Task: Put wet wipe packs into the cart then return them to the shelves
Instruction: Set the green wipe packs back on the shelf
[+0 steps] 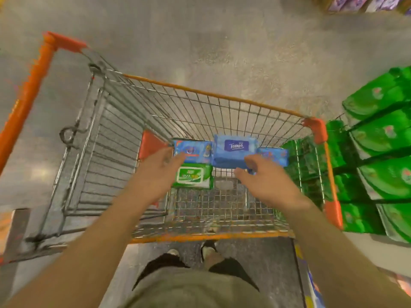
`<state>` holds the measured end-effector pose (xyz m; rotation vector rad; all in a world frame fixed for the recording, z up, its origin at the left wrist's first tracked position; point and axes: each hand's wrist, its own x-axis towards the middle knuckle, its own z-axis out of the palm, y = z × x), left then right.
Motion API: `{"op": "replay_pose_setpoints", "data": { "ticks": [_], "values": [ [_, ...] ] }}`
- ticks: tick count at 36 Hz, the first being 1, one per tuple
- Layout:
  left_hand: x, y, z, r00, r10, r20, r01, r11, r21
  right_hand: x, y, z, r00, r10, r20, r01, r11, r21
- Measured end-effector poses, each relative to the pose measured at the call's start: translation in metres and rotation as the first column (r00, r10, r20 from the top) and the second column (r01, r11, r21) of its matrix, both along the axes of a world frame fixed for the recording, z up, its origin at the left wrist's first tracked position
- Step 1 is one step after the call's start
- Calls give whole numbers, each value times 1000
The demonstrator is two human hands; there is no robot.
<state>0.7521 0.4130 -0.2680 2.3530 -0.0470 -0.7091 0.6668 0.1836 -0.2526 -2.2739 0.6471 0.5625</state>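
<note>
- Head view looks down into a wire shopping cart (222, 112) with orange corners and an orange handle bar (29, 92) at its left end.
- Four wet wipe packs lie on the cart's floor, gathered toward its far side.
- A blue pack with a purple label (234, 150) sits highest, leaning on the far wall of the cart near the middle.
- Left of it, touching it, lies a light blue pack with pictures (193, 151), close to the far left corner of the basket.
- A green and white pack (194, 177) lies just in front of that one, flat on the floor grid.
- Another blue pack (274, 155) shows partly at the right of the purple-labelled one; motion blur hides its print.
- Left hand (159, 172) reaches in with fingers spread wide, fingertips over the light blue pack; it appears to grasp nothing.
- Right hand (264, 176) is spread too, thumb against the front of the purple-labelled pack, fingers curled below it, not closed on it.
- Green bags (382, 138) are stacked on shelving just beyond the cart's right side.
</note>
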Motion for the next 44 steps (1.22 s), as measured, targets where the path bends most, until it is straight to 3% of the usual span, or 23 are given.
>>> {"op": "replay_pose_setpoints", "data": {
  "ticks": [6,12,15,18,24,28,32,40,44],
  "values": [
    [29,-8,-69,971,136,-195,-116,987,113,30,-11,-79,985,-6,-175,32,988,149],
    [57,-33,-155,829,309,-466,-271,951,149,43,-6,-181,934,-8,-356,97,968,232],
    [63,-36,-216,784,413,-463,-347,910,225,49,3,-227,904,-75,-421,204,941,271],
    [63,-30,-276,793,439,-423,-315,889,333,62,13,-267,885,-146,-443,287,919,269],
    [60,-33,-333,865,379,-329,-234,884,405,84,27,-330,823,-348,-449,485,841,237],
    [61,-36,-351,835,482,-264,-301,802,515,97,37,-357,785,-401,-473,549,804,230],
    [57,-38,-365,759,598,-257,-491,785,377,93,51,-382,777,-372,-508,541,806,238],
    [52,-40,-349,547,746,-381,-733,646,212,85,56,-371,739,-497,-454,669,624,405],
    [46,-37,-319,551,703,-449,-709,678,192,79,53,-343,751,-474,-460,654,633,414]
  ]
}}
